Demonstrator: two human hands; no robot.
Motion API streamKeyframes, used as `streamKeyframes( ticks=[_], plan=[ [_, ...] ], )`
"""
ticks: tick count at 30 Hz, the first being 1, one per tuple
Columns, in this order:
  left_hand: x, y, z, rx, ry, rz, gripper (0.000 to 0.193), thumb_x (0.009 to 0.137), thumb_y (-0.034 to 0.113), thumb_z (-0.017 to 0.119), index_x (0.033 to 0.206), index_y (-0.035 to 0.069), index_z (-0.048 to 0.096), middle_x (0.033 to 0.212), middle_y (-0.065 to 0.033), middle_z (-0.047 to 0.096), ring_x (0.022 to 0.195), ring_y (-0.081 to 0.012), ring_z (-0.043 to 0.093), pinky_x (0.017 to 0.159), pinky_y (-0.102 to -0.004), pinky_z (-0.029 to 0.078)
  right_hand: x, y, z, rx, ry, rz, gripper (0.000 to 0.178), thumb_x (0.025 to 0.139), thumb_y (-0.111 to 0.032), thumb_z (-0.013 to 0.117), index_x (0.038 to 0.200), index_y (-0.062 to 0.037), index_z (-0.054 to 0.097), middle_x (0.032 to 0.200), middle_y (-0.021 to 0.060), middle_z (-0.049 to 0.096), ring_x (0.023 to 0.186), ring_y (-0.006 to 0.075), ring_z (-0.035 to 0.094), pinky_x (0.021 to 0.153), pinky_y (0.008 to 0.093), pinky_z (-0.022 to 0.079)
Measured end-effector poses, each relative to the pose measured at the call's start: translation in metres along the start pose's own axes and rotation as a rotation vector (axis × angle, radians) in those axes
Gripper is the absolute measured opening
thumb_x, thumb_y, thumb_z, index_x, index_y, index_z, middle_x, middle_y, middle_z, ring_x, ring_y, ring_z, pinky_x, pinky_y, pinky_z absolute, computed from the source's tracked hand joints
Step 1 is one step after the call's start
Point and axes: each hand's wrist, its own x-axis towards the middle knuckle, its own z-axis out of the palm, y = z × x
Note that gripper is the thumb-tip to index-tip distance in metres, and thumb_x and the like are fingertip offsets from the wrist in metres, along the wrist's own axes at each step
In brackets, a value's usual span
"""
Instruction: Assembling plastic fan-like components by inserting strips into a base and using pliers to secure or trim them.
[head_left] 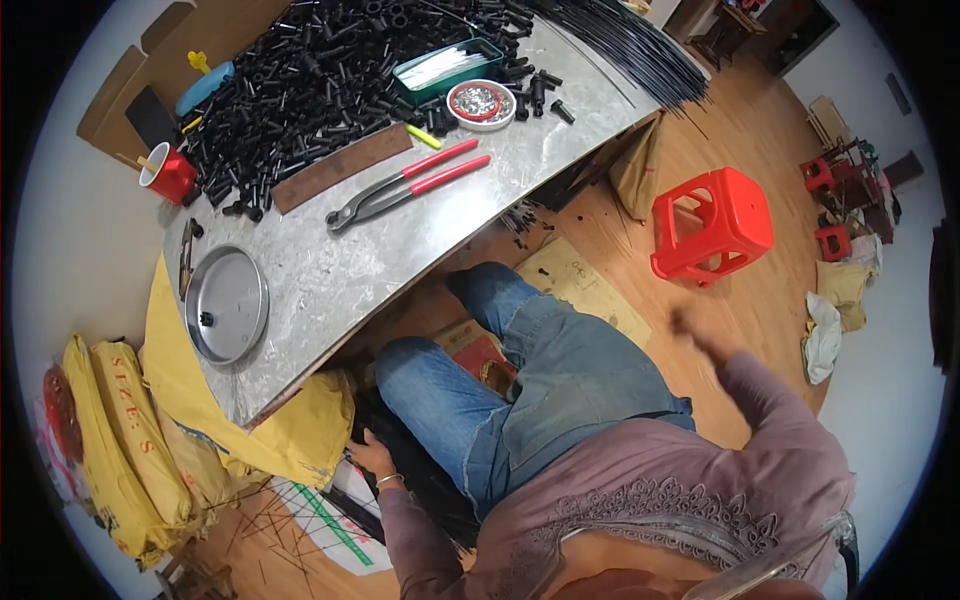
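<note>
My left hand is low beside my left knee, next to the edge of a yellow sack cloth and a dark bundle along my leg. Its thumb and fingers are apart, and I see nothing held between them. A bracelet is on that wrist. Blurred by motion, my right hand is over the wooden floor, out to the right of my lap, below the red stool. Its fingers are too smeared to read. On the metal-topped table lie red-handled pincers, away from both hands.
Black tubular parts are heaped on the table, with a green box, a white bowl, a rusty bar, a red cup and a round metal tray. Black rods overhang the far edge. Yellow sacks stand left.
</note>
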Motion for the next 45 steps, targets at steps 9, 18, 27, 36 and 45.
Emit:
streamKeyframes(
  ticks=[9, 18, 27, 36, 45],
  plan=[
    [-0.004, -0.017, -0.005, -0.316, -0.097, 0.102, 0.041, 0.086, 0.016, 0.063, 0.112, -0.015, 0.054, 0.106, -0.0292, 0.061, 0.097, -0.0388, 0.059, 0.089, -0.0419, 0.044, 0.188, -0.307, -0.155, -0.478, 0.857, -0.83, 0.028, 0.088, -0.027, 0.05, 0.103, -0.0084, 0.064, 0.096, 0.0167, 0.065, 0.091, 0.0356, 0.061, 0.08, 0.0407, 0.049],
    [-0.046, -0.026, -0.038, -0.089, -0.123, -0.057, 0.043, 0.084, 0.024, 0.067, 0.112, -0.008, 0.059, 0.098, -0.0246, 0.062, 0.088, -0.034, 0.06, 0.081, -0.0405, 0.046, 0.277, -0.357, -0.183, -0.584, 0.878, -0.482, 0.038, 0.083, -0.037, 0.061, 0.098, -0.0027, 0.067, 0.1, 0.0186, 0.067, 0.098, 0.0358, 0.063, 0.083, 0.0456, 0.05],
    [-0.029, 0.033, -0.041, -0.323, -0.167, 0.103, 0.037, 0.087, 0.016, 0.063, 0.114, -0.009, 0.056, 0.091, -0.0139, 0.062, 0.081, -0.0202, 0.059, 0.074, -0.0317, 0.048, 0.29, -0.358, -0.224, -0.345, 0.72, -0.455, 0.035, 0.08, -0.03, 0.061, 0.101, -0.0028, 0.065, 0.106, 0.0197, 0.065, 0.097, 0.0355, 0.064, 0.083, 0.0456, 0.049],
    [-0.05, 0.054, -0.054, -0.362, -0.248, -0.055, 0.036, 0.087, 0.016, 0.065, 0.112, -0.009, 0.057, 0.092, -0.0102, 0.062, 0.081, -0.0174, 0.058, 0.074, -0.0295, 0.048, 0.266, -0.369, -0.23, -0.433, 0.976, -0.605, 0.029, 0.078, -0.019, 0.06, 0.1, -0.0002, 0.065, 0.107, 0.0223, 0.064, 0.101, 0.0363, 0.062, 0.08, 0.0463, 0.05],
    [-0.062, 0.03, -0.057, -0.463, -0.268, -0.188, 0.036, 0.087, 0.014, 0.063, 0.115, -0.007, 0.056, 0.103, -0.0107, 0.064, 0.087, -0.0171, 0.059, 0.077, -0.0271, 0.046, 0.251, -0.374, -0.216, -0.368, 0.701, -0.559, 0.042, 0.081, -0.032, 0.064, 0.101, 0.0052, 0.063, 0.108, 0.025, 0.063, 0.105, 0.0384, 0.06, 0.083, 0.0452, 0.049]
  ],
)
